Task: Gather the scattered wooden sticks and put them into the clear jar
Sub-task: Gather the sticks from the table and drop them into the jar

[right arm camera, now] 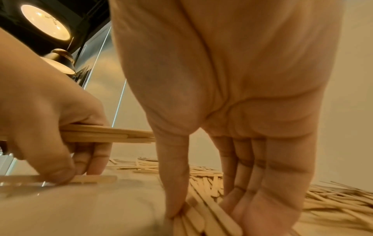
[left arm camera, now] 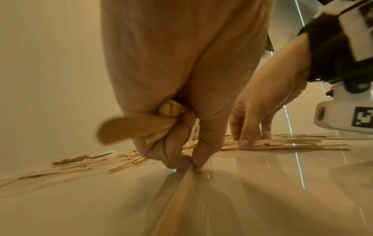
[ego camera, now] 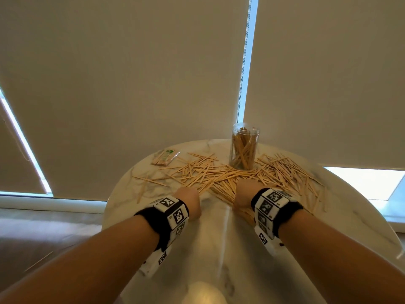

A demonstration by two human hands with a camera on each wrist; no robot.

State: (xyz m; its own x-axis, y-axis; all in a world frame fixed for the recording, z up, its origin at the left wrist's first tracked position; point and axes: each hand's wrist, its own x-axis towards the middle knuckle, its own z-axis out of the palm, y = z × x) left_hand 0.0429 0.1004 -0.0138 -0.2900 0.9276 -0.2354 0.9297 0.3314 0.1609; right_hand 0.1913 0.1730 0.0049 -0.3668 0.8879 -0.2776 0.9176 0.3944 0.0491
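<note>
Both hands work low over a round marble table (ego camera: 219, 249) strewn with wooden sticks (ego camera: 219, 172). At about 7 o'clock from the pile's centre, the left hand (ego camera: 189, 201) keeps a small bundle of sticks (left arm camera: 171, 110) clamped in its curled fingers while thumb and forefinger pinch the end of one more stick (left arm camera: 177, 191) lying flat on the marble. Near 5 o'clock, the right hand (ego camera: 245, 194) closes thumb and fingers around a sheaf of sticks (right arm camera: 201, 212) at the pile's near edge, its fingertips down on the wood. A clear jar (ego camera: 244, 147), upright and open at the top, stands at 12 o'clock on the table's far side, already holding a good number of sticks on end, with loose sticks fanned out to either side of its base. A wrapped pack of sticks (ego camera: 165, 157) lies at roughly 10 o'clock. Drawn roller blinds (ego camera: 131, 73) fill the background.
</note>
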